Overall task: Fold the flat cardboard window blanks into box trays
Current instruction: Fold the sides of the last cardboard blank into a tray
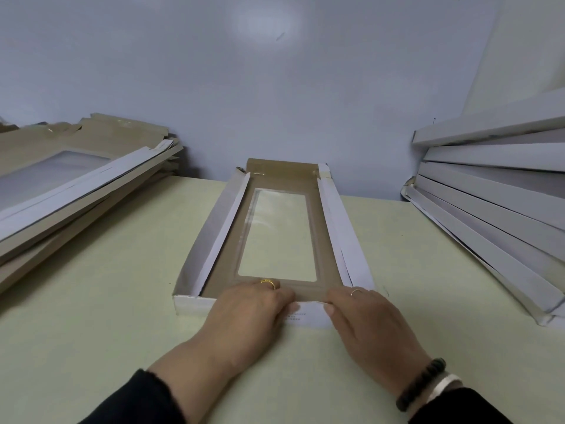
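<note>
A long cardboard tray [276, 231] lies in the middle of the pale yellow surface [107, 301], its short near wall toward the person. The inside is brown and matte, the outside white, and a rectangular clear film window [279, 237] with rounded corners fills the floor. The 2 long side walls stand up, leaning a little outward. The left hand [247, 316] and the right hand [363, 319] both grip the near wall, fingers curled over its top edge and thumbs on the white outer face. At the left rests a loose pile of flat blanks [76, 182]. At the right leans a stack of white folded trays [495, 209].
</note>
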`<state>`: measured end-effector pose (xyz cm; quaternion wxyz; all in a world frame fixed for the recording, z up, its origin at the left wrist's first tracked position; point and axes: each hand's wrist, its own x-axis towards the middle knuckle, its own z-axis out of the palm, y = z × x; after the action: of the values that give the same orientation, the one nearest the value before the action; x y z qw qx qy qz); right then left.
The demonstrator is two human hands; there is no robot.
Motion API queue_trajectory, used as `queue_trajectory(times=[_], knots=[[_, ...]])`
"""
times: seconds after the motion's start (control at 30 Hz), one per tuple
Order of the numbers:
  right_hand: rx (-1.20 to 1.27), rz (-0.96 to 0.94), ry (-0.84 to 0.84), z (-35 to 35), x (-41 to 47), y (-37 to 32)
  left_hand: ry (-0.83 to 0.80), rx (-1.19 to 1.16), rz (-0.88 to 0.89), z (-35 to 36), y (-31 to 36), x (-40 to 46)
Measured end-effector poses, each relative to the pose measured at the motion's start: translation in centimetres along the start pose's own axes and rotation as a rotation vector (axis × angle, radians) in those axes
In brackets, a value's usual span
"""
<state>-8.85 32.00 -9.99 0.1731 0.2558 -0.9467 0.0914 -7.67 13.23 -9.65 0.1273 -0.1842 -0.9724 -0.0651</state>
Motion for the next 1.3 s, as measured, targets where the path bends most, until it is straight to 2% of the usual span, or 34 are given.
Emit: queue_trajectory(times=[0.07, 0.17, 0.23, 0.37, 0.6, 0.8, 1.1, 1.3], knots=[[0.25, 0.043, -0.004, -0.4, -0.1, 0.5, 0.018, 0.001, -0.022, 0.1, -0.1, 0.1], [0.485, 0.07, 0.129, -0.8, 0.2, 1.7, 0.031, 0.018, -0.026, 0.1, 0.0, 0.0], [0.554, 0.114, 0.042, -1.1, 0.5, 2.6, 0.033, 0.02, -0.029, 0.2, 0.0, 0.0], [0.338, 0.071, -0.154, -0.2, 0.6, 4.3, 0.042, 0.018, -0.056, 0.2, 0.1, -0.2], [0.304, -0.071, -0.048, -1.1, 0.6, 4.0, 0.032, 0.011, -0.058, 0.3, 0.0, -0.4], [0.26, -0.099, 0.061, -1.0, 0.1, 4.1, 0.022, 0.025, -0.059, 0.2, 0.2, -0.4], [0.163, -0.119, 0.094, -1.4, -0.5, 2.5, 0.03, 0.031, -0.055, 0.2, 0.2, -0.6], [0.009, -0.172, 0.063, -1.1, -0.6, 2.0, 0.069, -0.017, -0.005, 0.2, -0.1, -1.0]])
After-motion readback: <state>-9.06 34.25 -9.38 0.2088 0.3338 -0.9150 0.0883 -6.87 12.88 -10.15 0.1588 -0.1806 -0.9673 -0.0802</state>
